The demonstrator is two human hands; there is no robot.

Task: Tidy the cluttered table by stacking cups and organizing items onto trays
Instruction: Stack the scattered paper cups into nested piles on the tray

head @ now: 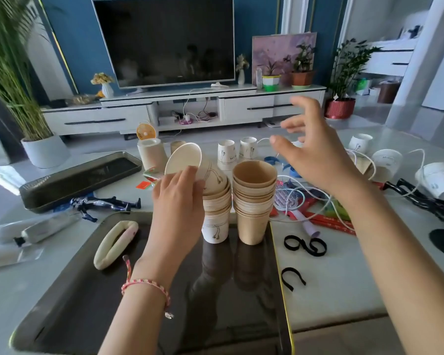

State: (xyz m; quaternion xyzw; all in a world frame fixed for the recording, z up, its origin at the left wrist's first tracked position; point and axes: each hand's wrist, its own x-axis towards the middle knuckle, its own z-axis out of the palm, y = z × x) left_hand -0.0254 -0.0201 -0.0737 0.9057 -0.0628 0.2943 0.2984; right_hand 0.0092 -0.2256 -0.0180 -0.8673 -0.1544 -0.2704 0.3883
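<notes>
While gripping the tilted cup (pixel 187 162) in curled fingers of the left hand (pixel 177 208) atop the white stack (pixel 215 211) at 12 o'clock on the tray (pixel 139 290), risks a crooked seat and a topple into the brown stack (pixel 253 201) at 3 o'clock. Leaves the right hand (pixel 318 160) wide-fingered, empty, steadying neither.

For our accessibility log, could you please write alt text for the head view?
A person's left hand holds a tilted white paper cup atop the left cup stack, beside a brown cup stack, on a dark tray, while the open right hand hovers over the cluttered table. Loose cups and cables lie beyond.
</notes>
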